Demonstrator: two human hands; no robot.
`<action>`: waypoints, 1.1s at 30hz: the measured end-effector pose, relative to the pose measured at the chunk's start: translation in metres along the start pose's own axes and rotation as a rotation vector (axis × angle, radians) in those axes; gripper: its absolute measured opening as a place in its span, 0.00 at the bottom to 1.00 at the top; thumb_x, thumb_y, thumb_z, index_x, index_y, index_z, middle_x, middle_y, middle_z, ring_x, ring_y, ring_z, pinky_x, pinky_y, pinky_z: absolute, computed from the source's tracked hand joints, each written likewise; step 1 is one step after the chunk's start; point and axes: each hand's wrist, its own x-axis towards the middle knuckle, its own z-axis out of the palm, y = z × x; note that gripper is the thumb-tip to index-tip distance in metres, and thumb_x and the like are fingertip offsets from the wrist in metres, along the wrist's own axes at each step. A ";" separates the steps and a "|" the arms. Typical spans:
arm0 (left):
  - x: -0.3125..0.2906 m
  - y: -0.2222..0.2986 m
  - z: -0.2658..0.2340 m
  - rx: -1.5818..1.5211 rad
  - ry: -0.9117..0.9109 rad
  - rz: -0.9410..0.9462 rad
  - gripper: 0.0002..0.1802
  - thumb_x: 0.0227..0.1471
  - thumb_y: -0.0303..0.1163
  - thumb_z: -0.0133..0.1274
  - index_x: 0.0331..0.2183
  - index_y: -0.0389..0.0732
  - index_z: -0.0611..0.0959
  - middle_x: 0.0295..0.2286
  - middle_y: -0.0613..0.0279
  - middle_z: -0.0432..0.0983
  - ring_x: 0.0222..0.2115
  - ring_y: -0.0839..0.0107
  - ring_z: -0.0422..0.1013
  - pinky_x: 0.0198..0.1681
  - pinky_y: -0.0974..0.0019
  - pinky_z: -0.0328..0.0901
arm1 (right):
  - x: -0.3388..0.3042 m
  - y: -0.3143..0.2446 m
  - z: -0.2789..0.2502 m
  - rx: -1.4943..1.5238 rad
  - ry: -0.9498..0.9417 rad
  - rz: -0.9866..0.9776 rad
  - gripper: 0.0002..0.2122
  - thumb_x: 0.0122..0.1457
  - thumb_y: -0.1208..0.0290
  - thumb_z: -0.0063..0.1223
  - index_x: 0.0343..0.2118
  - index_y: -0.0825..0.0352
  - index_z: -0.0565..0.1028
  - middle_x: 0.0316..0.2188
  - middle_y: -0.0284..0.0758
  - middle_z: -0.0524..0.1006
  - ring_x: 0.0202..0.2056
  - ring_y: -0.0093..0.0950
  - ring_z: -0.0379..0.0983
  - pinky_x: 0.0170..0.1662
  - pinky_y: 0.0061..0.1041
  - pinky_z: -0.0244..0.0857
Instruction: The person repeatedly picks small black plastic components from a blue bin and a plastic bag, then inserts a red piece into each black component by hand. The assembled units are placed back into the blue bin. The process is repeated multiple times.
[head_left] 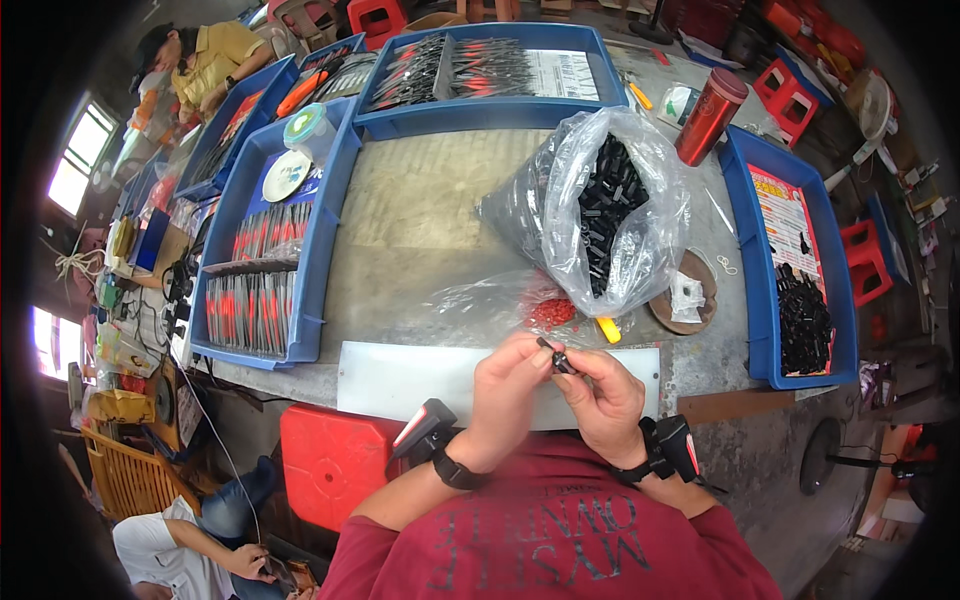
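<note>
Grey bench (420, 200). Blue tray (325, 250) at left, rows of grey-and-red pieces (250, 312) in it. Clear bag (665, 195) right of centre, open, full of black parts (610, 195). White board (390, 385) along near edge. Left hand (505, 392) and right hand (610, 398) close together, fingertips pinching one small black piece (560, 363) between them, just nearer than the bag.

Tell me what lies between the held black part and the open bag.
In the head view, red pieces, clear plastic and a yellow piece lie between the black part and the bag.
</note>
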 end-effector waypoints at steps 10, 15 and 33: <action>-0.001 0.001 0.004 -0.217 -0.053 -0.092 0.04 0.46 0.23 0.45 0.27 0.35 0.75 0.29 0.65 0.70 0.29 0.78 0.64 0.34 0.74 0.58 | 0.004 -0.001 -0.004 -0.159 -0.019 -0.137 0.15 0.40 0.84 0.56 0.34 0.71 0.72 0.27 0.40 0.74 0.27 0.33 0.71 0.30 0.24 0.65; -0.002 -0.003 0.003 -0.106 0.020 -0.084 0.04 0.44 0.24 0.45 0.22 0.36 0.74 0.26 0.66 0.67 0.29 0.75 0.63 0.37 0.71 0.56 | 0.006 -0.001 -0.005 -0.180 -0.016 -0.215 0.15 0.40 0.84 0.56 0.34 0.72 0.72 0.26 0.40 0.73 0.26 0.34 0.71 0.29 0.25 0.65; 0.003 -0.010 -0.006 0.005 -0.140 -0.017 0.11 0.50 0.22 0.44 0.37 0.32 0.74 0.32 0.63 0.66 0.30 0.77 0.65 0.34 0.74 0.62 | -0.002 0.004 -0.010 0.717 -0.001 0.605 0.10 0.54 0.72 0.47 0.38 0.71 0.70 0.27 0.32 0.74 0.25 0.17 0.68 0.28 0.14 0.62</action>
